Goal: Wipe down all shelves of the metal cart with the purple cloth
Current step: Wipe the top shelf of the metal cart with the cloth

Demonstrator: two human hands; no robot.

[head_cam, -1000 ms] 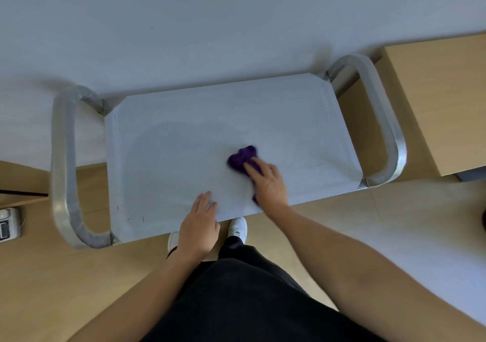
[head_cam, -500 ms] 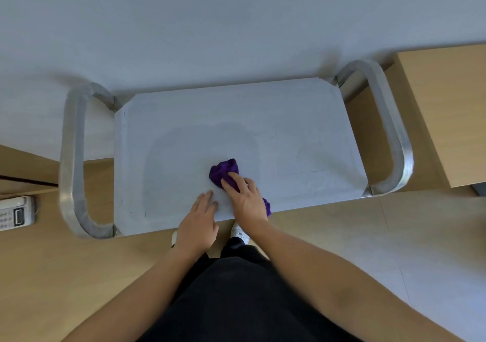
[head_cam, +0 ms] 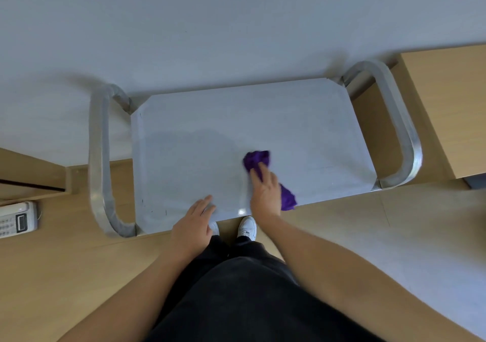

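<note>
The purple cloth (head_cam: 256, 158) lies bunched on the top shelf (head_cam: 289, 120) of the metal cart (head_cam: 98, 157), near the shelf's front edge. The right hand (head_cam: 264, 191) presses it flat, fingers straight and together. The left hand (head_cam: 193, 226) rests on that edge, fingers relaxed. Nothing pinches the cloth, so a stroke toward the edge could drag its trailing end off the shelf.

left hand (head_cam: 196, 219) flat, fingers straight | right hand (head_cam: 264, 191) palm-down (fingers extended, slightly blurred)

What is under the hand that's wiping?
The purple cloth lies under the right hand, poking out at both ends, on the cart's top shelf. The hand covers the cloth's middle.
</note>
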